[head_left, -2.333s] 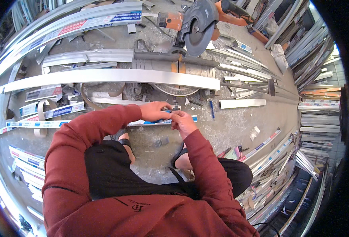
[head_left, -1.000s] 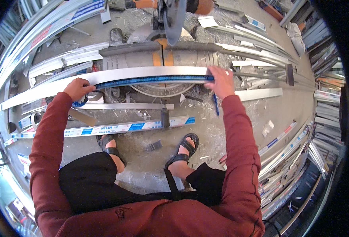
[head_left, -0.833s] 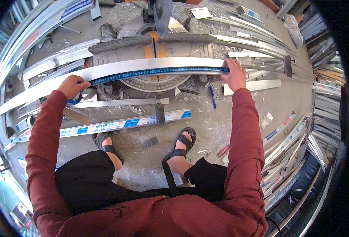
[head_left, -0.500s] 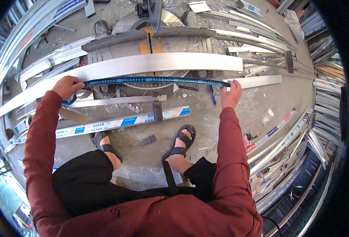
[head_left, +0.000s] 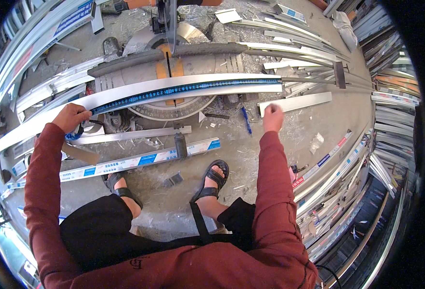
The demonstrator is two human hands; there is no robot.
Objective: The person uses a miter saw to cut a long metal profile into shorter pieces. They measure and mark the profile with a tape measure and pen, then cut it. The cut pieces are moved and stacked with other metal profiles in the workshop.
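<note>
Head — tape (head_left: 176, 90) in left hand (head_left: 71, 118)

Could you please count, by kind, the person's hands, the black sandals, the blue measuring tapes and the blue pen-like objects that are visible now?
Left hand and right hand: 2
Black sandals: 2
Blue measuring tape: 1
Blue pen-like object: 1
Total: 6
</note>
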